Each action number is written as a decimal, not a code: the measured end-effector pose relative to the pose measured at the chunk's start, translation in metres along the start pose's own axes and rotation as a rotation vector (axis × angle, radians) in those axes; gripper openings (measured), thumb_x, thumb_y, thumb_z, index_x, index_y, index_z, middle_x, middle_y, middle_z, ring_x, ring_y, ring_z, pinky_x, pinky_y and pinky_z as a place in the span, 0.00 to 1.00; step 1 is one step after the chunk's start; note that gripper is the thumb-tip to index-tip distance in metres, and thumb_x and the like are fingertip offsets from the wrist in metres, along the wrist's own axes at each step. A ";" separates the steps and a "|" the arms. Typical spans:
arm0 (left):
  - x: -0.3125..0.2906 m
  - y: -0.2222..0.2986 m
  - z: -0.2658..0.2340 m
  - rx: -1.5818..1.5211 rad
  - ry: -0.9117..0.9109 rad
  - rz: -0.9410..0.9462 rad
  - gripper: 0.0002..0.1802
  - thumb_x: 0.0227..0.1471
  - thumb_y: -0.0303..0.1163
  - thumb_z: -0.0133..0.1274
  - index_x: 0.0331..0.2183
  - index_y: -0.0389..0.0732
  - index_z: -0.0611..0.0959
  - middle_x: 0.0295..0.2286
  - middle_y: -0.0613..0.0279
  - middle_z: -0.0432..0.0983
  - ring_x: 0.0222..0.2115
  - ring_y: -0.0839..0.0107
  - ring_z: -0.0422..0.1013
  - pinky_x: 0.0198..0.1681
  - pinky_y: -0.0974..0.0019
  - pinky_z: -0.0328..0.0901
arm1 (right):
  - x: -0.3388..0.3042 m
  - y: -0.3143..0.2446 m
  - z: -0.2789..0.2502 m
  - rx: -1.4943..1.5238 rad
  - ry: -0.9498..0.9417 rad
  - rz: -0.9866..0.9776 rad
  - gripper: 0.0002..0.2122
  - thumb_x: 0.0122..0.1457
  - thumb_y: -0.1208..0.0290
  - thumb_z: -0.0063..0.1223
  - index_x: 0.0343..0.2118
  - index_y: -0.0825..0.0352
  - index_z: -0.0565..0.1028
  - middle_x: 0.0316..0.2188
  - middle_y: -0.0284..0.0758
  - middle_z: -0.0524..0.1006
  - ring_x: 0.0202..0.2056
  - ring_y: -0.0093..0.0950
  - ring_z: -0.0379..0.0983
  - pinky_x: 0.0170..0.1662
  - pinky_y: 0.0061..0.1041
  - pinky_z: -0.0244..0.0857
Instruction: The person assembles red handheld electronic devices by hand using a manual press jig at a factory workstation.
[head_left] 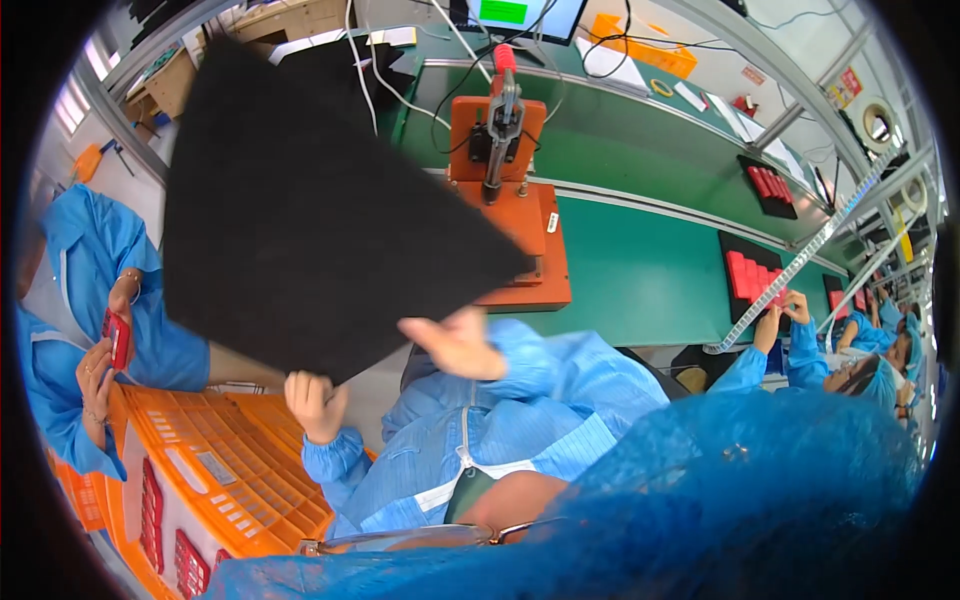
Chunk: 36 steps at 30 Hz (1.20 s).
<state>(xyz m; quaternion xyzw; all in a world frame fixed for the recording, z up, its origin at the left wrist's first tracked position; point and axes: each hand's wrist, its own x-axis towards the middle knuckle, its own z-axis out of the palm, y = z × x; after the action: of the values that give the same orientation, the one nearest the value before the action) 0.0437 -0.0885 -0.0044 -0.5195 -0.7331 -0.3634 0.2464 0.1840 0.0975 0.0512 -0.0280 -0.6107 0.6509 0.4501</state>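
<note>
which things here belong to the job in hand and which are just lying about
In use:
- black sheet, held by left hand and right hand
- orange clamp fixture, probably, being right beside it

Apparently just about:
- monitor
- orange bin
- orange crate

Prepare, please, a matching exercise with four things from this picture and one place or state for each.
Things:
1. large black sheet
2. orange clamp fixture
3. monitor
4. slotted orange crate

Places or states:
A. displays a green rectangle
B. at the picture's lower left
C. held in the person's hands
D. has a red handle

Pairs: 1-C, 2-D, 3-A, 4-B
</note>
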 end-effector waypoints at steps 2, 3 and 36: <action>0.022 0.001 0.006 -0.246 -0.123 -0.165 0.19 0.30 0.28 0.65 0.23 0.39 0.70 0.25 0.54 0.65 0.29 0.55 0.64 0.33 0.59 0.61 | -0.042 0.017 -0.088 -0.458 0.219 -0.031 0.03 0.54 0.72 0.56 0.26 0.64 0.75 0.22 0.26 0.74 0.24 0.17 0.69 0.29 0.19 0.64; 0.041 -0.008 0.018 -0.221 -0.133 -0.163 0.20 0.31 0.28 0.65 0.27 0.38 0.70 0.28 0.54 0.65 0.31 0.58 0.64 0.36 0.61 0.60 | -0.059 0.012 -0.152 -0.088 0.297 -0.068 0.03 0.57 0.73 0.52 0.33 0.65 0.73 0.30 0.30 0.74 0.31 0.21 0.71 0.35 0.24 0.67; 0.056 0.128 0.065 -0.938 -0.183 -0.389 0.25 0.37 0.24 0.61 0.40 0.38 0.71 0.37 0.56 0.68 0.37 0.68 0.68 0.43 0.67 0.63 | -0.027 0.007 -0.063 -0.759 -0.210 -0.323 0.36 0.34 0.66 0.65 0.49 0.71 0.61 0.45 0.45 0.66 0.47 0.43 0.64 0.48 0.39 0.58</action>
<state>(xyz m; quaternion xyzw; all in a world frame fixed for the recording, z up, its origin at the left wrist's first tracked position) 0.1462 0.0210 0.0323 -0.4576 -0.5930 -0.6452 -0.1504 0.2328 0.1300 0.0155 -0.0291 -0.8461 0.3003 0.4394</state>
